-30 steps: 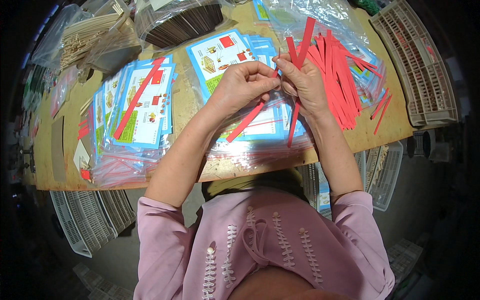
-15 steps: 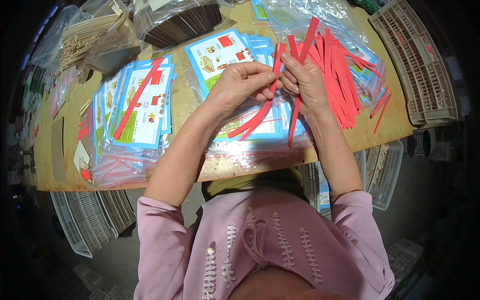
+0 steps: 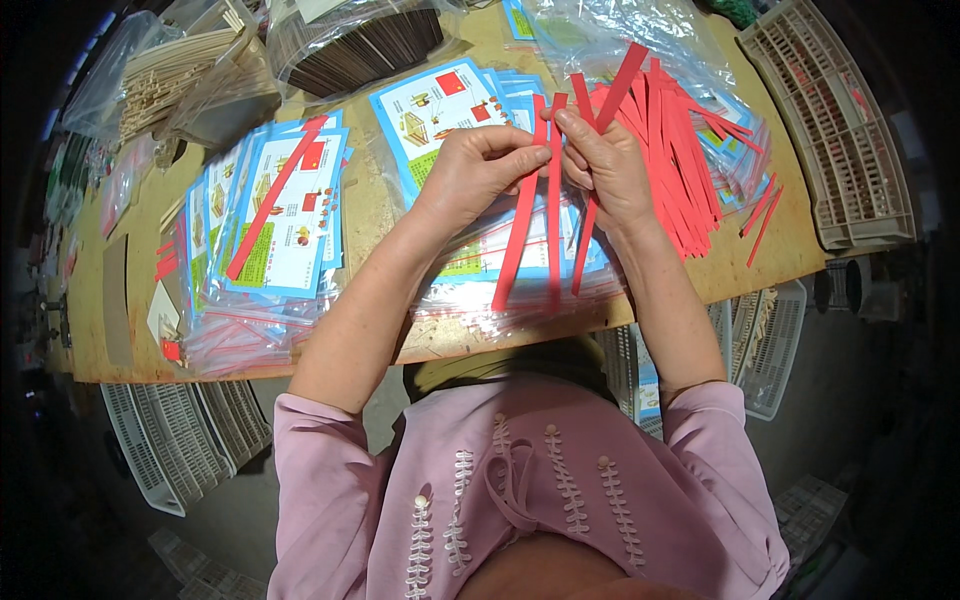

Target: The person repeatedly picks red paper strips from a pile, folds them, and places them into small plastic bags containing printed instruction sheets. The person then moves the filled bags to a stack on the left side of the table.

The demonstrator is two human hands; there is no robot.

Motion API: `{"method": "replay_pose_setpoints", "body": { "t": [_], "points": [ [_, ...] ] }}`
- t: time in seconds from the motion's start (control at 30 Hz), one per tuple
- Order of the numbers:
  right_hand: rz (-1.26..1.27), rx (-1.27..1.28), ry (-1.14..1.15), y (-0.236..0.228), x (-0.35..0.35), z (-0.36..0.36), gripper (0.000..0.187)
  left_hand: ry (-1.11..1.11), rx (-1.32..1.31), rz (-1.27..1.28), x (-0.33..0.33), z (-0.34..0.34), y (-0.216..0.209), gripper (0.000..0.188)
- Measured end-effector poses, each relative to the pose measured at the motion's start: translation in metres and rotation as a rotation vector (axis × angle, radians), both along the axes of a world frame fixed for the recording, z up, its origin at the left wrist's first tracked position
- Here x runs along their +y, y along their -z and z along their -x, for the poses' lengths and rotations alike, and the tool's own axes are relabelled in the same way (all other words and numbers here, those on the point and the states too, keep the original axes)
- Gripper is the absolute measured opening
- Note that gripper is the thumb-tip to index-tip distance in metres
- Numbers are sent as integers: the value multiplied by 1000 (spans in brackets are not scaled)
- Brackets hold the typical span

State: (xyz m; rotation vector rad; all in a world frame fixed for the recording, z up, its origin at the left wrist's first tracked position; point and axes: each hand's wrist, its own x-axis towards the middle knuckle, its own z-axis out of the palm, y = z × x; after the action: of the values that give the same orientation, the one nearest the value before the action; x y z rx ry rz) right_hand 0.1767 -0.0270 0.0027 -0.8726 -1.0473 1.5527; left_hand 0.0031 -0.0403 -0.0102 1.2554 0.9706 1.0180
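Head view — both hands (image 3: pixel 478 172) pinching flat, narrow red strips (image 3: pixel 517 240), crinkly plastic bags (image 3: pixel 455 298) below

Picture cards (image 3: pixel 285 200) lie beneath and left of the fingers (image 3: pixel 588 138), heaped strips (image 3: pixel 672 160) right, wooden sticks (image 3: pixel 152 102) farther left, beyond.

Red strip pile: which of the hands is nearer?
Right. The right hand is just left of the red strip pile; the left hand is farther left, beyond the right one.
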Motion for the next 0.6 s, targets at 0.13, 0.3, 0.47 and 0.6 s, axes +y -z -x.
{"method": "replay_pose_setpoints", "body": {
  "t": [0.13,0.3,0.47,0.6],
  "points": [
    [-60,64,40,8,3,-2,19,-73,30,-25,2,-1,4,18],
    [-62,11,62,-2,-3,3,16,-102,12,-97,2,0,2,16],
    [-55,11,68,-5,-6,7,14,13,-120,44,2,2,2,20],
    [-2,29,-19,4,3,-3,12,101,-332,203,5,2,3,26]
  ]
}}
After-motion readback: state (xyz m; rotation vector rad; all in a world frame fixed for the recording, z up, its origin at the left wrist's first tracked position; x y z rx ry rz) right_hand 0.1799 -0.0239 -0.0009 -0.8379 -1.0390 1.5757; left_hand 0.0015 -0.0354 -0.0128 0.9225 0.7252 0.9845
